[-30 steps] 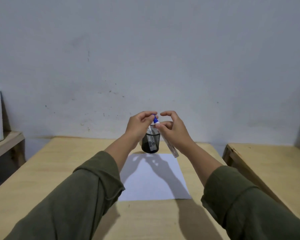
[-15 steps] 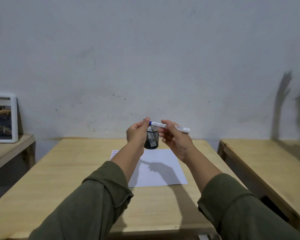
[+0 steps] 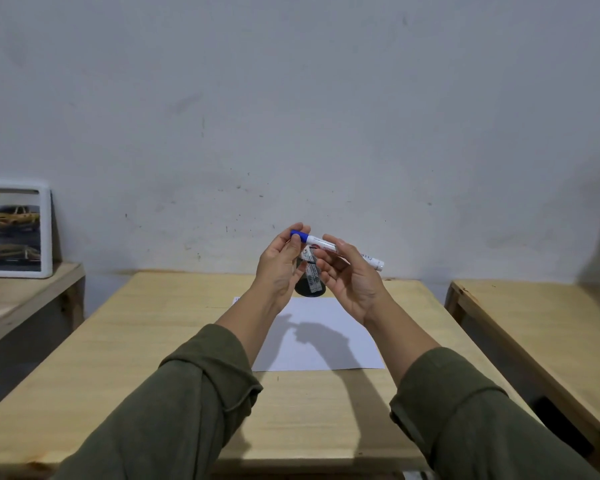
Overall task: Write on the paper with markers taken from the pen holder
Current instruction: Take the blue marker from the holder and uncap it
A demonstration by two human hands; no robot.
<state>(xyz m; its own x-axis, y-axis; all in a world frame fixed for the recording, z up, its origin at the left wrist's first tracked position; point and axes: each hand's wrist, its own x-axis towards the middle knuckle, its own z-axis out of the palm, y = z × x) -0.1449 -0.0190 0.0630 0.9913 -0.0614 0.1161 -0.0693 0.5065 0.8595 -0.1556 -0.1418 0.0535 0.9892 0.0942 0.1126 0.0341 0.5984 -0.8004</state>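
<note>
A white marker with a blue cap is held nearly level in the air above the desk. My right hand grips its white barrel. The fingertips of my left hand pinch the blue cap at the marker's left end. Behind my hands the black mesh pen holder stands at the far edge of the white paper, with another marker in it, partly hidden. The paper lies flat on the middle of the wooden desk.
A second wooden desk stands to the right across a narrow gap. On the left is a lower wooden shelf with a white-framed picture leaning on the grey wall.
Both hands have risen slightly with the marker and come closer to the camera. The marker's right end now tilts lower. My left fingers stay on the blue cap.
</note>
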